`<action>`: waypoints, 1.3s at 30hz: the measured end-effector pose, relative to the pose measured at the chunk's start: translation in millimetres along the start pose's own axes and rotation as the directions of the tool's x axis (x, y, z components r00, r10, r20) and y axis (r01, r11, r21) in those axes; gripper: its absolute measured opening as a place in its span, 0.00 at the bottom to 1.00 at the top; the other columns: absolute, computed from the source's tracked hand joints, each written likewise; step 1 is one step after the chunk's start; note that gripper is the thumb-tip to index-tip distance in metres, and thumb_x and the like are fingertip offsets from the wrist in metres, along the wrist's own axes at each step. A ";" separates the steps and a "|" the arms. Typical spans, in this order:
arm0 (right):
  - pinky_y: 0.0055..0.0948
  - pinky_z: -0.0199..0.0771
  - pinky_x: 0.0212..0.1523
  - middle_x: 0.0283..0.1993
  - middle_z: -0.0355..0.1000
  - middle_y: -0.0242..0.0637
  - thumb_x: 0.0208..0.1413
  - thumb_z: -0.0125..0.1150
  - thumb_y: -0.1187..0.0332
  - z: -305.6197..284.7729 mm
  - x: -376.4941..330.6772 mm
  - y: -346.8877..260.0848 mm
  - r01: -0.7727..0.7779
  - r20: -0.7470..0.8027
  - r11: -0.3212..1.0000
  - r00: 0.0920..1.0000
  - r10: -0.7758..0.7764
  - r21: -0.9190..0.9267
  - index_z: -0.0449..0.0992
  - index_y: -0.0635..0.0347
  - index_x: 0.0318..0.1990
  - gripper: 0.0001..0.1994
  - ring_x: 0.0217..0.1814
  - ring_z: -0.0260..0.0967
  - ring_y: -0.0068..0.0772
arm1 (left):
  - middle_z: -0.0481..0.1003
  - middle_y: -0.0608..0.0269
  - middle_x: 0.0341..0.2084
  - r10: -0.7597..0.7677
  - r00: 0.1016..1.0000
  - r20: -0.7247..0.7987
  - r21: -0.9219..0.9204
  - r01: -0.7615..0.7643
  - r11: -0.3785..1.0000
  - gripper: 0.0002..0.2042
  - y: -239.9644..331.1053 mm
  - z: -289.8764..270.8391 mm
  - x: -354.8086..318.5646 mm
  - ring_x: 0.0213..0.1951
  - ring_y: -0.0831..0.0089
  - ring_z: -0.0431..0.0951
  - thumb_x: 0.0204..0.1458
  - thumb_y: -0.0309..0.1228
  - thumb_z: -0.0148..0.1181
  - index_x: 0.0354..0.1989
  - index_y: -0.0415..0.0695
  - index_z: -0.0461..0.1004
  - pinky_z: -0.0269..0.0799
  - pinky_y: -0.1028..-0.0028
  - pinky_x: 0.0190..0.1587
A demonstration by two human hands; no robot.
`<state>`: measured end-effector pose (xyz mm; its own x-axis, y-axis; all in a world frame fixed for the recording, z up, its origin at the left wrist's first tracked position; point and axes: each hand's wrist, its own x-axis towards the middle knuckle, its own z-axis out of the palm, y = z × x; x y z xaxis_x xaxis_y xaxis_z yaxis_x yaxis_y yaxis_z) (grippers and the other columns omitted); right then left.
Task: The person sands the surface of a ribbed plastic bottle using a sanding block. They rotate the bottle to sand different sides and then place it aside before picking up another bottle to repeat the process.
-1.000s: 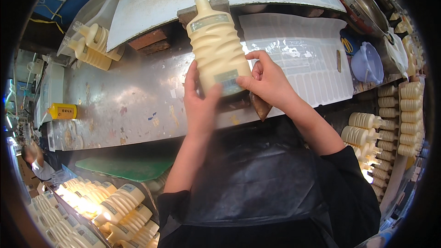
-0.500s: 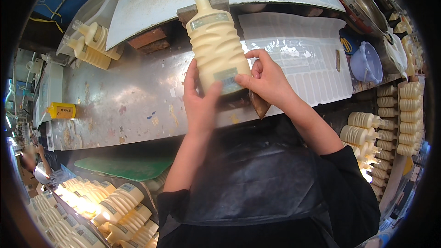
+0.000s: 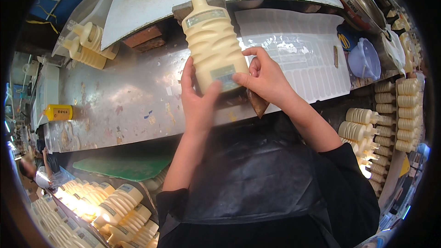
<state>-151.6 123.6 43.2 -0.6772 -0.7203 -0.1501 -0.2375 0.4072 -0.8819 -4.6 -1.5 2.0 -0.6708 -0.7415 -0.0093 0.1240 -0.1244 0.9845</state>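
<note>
A cream-coloured bottle (image 3: 212,41) with wavy ridged sides and a clear threaded neck leans back, its upper end on a rough grey block (image 3: 183,13). It carries a pale label (image 3: 205,18) near the shoulder and another label (image 3: 225,71) near the base. My left hand (image 3: 196,103) holds its lower left side, fingers along the edge and the blurred thumb on the lower label. At the lower right side, my right hand (image 3: 266,77) grips the bottle, thumb on that label's right edge. A brown pointed piece (image 3: 257,104) sticks out below my right hand.
Label sheets (image 3: 317,71) lie right on the metal table (image 3: 133,92), near a lavender bucket (image 3: 365,59). Two bottles (image 3: 82,50) rest back left, beside bricks (image 3: 144,36); a yellow container (image 3: 59,112) is nearer. Many bottles (image 3: 119,202) fill the lower left, more bottles (image 3: 360,124) the right.
The view has shifted slightly, so the bottle and table appear a little further left. Both hands keep their places on the bottle, the left thumb blurred over the lower label.
</note>
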 end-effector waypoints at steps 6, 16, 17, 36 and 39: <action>0.23 0.68 0.34 0.28 0.64 0.25 0.52 0.74 0.59 -1.5 1.5 -2.5 -0.034 0.020 0.999 0.999 0.034 0.025 0.67 0.63 0.59 0.31 0.30 0.63 0.18 | 0.59 0.47 0.68 -0.034 0.999 -0.001 0.003 0.034 0.999 0.44 9.0 4.6 -3.4 0.67 0.60 0.64 0.50 0.26 0.66 0.75 0.38 0.49 0.65 0.64 0.67; 0.39 0.75 0.41 0.35 0.75 0.45 0.49 0.73 0.51 -1.3 -0.5 -5.2 -0.036 0.020 0.998 0.999 0.038 -0.050 0.66 0.64 0.59 0.36 0.38 0.76 0.45 | 0.60 0.47 0.65 -0.041 0.998 -0.039 0.057 0.043 0.997 0.45 12.8 12.3 -3.1 0.66 0.60 0.65 0.48 0.27 0.67 0.74 0.37 0.49 0.70 0.65 0.63; 0.39 0.75 0.41 0.35 0.75 0.45 0.49 0.73 0.51 -1.7 -0.4 -5.6 -0.039 0.022 0.998 0.999 0.040 -0.047 0.66 0.64 0.59 0.36 0.38 0.76 0.45 | 0.60 0.47 0.65 -0.042 0.998 -0.041 0.052 0.044 0.998 0.45 13.3 13.1 -3.2 0.65 0.60 0.65 0.48 0.27 0.67 0.74 0.37 0.49 0.70 0.65 0.63; 0.37 0.74 0.38 0.32 0.72 0.40 0.48 0.73 0.52 0.0 1.4 -0.4 -0.033 0.006 0.999 0.999 0.034 -0.034 0.66 0.63 0.59 0.36 0.35 0.74 0.39 | 0.60 0.48 0.64 -0.008 0.997 -0.073 0.059 0.012 0.998 0.45 1.8 13.9 -2.8 0.65 0.59 0.65 0.47 0.28 0.70 0.74 0.36 0.51 0.66 0.63 0.66; 0.36 0.75 0.38 0.32 0.72 0.40 0.48 0.72 0.52 0.0 1.2 -0.2 -0.037 0.006 0.999 0.999 0.037 -0.027 0.66 0.63 0.59 0.36 0.35 0.74 0.39 | 0.60 0.48 0.64 -0.002 0.997 -0.078 0.065 0.007 0.998 0.45 1.5 14.6 -2.6 0.65 0.59 0.65 0.47 0.29 0.70 0.74 0.37 0.51 0.66 0.63 0.66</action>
<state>-152.4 122.6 43.2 -0.6811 -0.7083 -0.1857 -0.2312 0.4486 -0.8633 -13.4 9.9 6.1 -0.6117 -0.7907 -0.0251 0.0711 -0.0866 0.9937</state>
